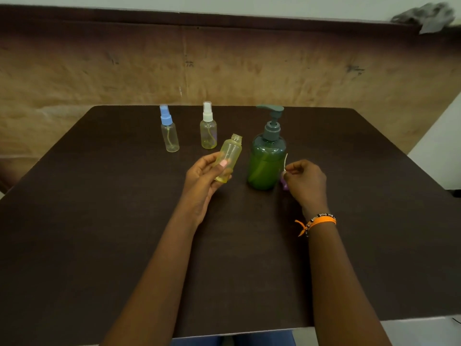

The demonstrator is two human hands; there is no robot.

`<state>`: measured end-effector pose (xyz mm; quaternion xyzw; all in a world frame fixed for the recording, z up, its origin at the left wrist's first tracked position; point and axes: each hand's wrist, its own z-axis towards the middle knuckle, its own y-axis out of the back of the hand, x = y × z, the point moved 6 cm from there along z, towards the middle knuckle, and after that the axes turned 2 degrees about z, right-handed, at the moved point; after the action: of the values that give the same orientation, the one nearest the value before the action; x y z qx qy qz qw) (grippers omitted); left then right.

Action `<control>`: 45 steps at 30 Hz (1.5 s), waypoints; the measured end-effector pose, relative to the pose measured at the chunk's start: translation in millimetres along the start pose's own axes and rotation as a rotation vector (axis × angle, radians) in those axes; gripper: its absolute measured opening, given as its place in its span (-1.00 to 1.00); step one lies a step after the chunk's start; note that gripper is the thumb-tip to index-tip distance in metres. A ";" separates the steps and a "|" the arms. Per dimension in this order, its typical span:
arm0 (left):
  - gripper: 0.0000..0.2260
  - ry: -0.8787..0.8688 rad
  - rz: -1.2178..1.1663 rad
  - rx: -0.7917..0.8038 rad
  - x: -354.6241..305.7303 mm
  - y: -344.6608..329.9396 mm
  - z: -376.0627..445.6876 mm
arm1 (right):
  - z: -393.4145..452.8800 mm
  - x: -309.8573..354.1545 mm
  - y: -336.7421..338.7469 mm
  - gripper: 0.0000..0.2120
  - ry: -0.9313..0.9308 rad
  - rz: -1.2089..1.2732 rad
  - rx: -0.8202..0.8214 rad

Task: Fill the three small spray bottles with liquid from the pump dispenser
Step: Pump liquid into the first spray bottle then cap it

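Observation:
My left hand (204,174) grips a small clear yellowish bottle (230,152) with its neck open and no cap, tilted to the right above the table. My right hand (305,181) holds the removed purple spray cap (284,183), its thin white tube pointing up, just right of the green pump dispenser (266,161). The dispenser stands upright with a grey pump head. Two more small spray bottles stand capped at the back: one with a blue cap (169,132), one with a white cap (208,127).
All of this rests on a dark brown table (99,221). A worn tan wall panel rises behind the table's far edge. A pale floor strip shows at the right, and a grey cloth lies on the ledge at the top right.

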<state>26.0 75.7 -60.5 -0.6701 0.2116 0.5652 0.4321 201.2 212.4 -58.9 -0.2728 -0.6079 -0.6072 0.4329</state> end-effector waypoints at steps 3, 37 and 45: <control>-0.82 -0.003 0.001 0.005 -0.7 0.6 -3.0 | -2.5 6.6 6.3 -0.87 0.017 0.005 -0.020; -0.71 -0.094 -0.241 0.063 -26.6 -2.3 0.1 | -63.8 94.6 -16.3 -0.17 0.743 0.263 0.139; -0.69 -0.097 -0.272 0.051 -29.3 -2.2 -7.2 | -99.2 138.0 22.9 -0.64 0.896 -0.028 -0.368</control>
<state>23.8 65.0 -32.3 -0.6536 0.1118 0.5274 0.5312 174.4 91.6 59.8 -0.0480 -0.2478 -0.7681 0.5884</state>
